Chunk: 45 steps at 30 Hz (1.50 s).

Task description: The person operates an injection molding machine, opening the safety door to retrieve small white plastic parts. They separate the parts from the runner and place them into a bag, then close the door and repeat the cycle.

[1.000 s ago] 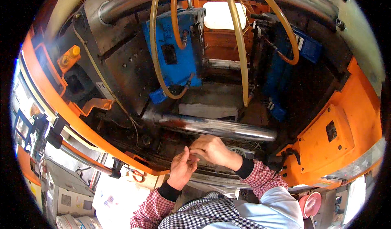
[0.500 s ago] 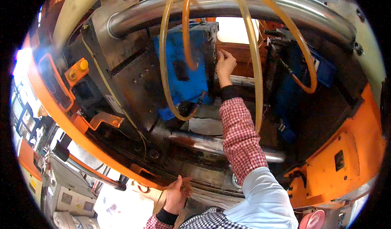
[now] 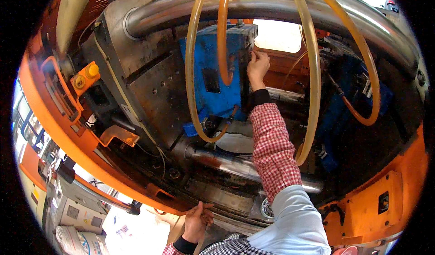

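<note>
My right hand (image 3: 258,68) reaches deep between the two halves of a blue mould in a large machine. Its fingers are bent and drawn together at the dark inner face of the left mould half (image 3: 217,69); whatever they may hold is too small to make out. My right arm wears a red-and-white checked sleeve with a dark cuff. Low in the view, my left hand (image 3: 195,222) is beside the orange frame (image 3: 174,205). Its thumb points up and its fingers are apart and half curled, with nothing visible in them.
Amber hoses (image 3: 312,82) loop down around my right arm. Thick steel bars (image 3: 176,12) cross above and below the mould. The right mould half (image 3: 335,114) sits in shadow. A small cup of metallic bits (image 3: 267,207) stands beside my right sleeve. White sacks (image 3: 70,241) lie lower left.
The view has shifted, so the mould and hoses appear farther right. My right hand stays at the left mould half's inner face. My left hand stays beside the frame, its fingers slightly shifted.
</note>
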### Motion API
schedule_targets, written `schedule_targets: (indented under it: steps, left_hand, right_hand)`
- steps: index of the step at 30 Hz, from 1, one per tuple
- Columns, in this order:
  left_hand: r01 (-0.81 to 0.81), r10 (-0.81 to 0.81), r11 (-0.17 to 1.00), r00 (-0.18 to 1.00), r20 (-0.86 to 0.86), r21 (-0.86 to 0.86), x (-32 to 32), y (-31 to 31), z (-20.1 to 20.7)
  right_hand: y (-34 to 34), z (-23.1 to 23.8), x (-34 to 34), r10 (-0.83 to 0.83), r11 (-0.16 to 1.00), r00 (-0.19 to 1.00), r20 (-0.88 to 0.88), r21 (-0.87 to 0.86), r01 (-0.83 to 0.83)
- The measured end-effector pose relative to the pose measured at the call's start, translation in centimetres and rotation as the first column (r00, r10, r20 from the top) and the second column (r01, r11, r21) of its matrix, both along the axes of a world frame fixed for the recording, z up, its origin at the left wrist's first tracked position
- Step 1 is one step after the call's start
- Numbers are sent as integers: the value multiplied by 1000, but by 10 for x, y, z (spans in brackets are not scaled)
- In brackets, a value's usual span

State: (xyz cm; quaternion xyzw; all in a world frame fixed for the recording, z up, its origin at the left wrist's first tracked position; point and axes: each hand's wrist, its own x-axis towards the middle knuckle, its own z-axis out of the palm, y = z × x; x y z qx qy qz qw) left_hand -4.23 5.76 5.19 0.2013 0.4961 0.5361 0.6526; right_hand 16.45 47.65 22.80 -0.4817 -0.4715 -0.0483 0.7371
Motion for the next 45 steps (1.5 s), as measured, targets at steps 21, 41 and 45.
schedule_targets:
  steps: [21,41,45]
  left_hand:
    - [-58,635,659,577,-514,750,-176,-28,72]
    - [699,-487,481,715,-502,529,-15,-95,82]
    - [810,-529,219,567,-632,544,42,-100,71]
  right_hand:
    - [-295,-85,-68,335,893,867,368,169,-417]
    - [-570,-337,-68,766,587,433,475,-792,-169]
    - [-569,-321,-68,767,588,561,310,-691,-421]
